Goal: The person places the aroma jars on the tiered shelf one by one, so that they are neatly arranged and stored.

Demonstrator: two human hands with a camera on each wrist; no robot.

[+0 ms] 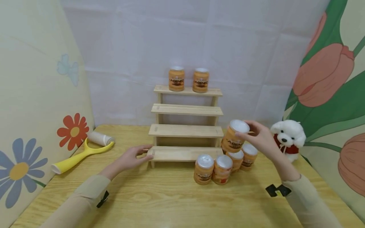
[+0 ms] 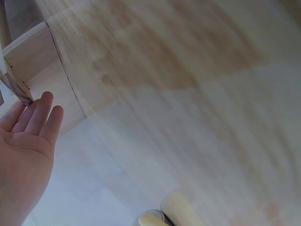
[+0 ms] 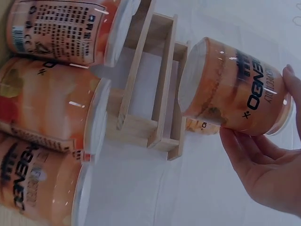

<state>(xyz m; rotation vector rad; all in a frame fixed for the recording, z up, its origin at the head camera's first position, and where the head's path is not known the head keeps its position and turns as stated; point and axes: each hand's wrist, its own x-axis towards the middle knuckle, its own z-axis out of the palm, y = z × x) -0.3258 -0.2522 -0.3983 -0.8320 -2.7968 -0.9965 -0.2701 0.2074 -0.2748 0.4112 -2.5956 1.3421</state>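
My right hand (image 1: 260, 139) grips an orange can (image 1: 235, 137) with a pale lid, thumb and fingers round its side. It is raised over several similar cans standing right of the rack's foot, among them a front can (image 1: 203, 171) and its neighbour (image 1: 222, 171). In the right wrist view the held can (image 3: 240, 87) shows dark lettering on its label. My left hand (image 1: 132, 157) touches the left end of the lowest step of a four-tier wooden rack (image 1: 182, 130). Its fingers look nearly straight at the step's corner in the left wrist view.
Two more orange cans, one at left (image 1: 176, 79) and one at right (image 1: 201, 80), stand on the top tier. A yellow-handled lint roller (image 1: 82, 153) lies on the wooden table (image 1: 148, 202) at left. A white plush dog (image 1: 289, 139) sits at right.
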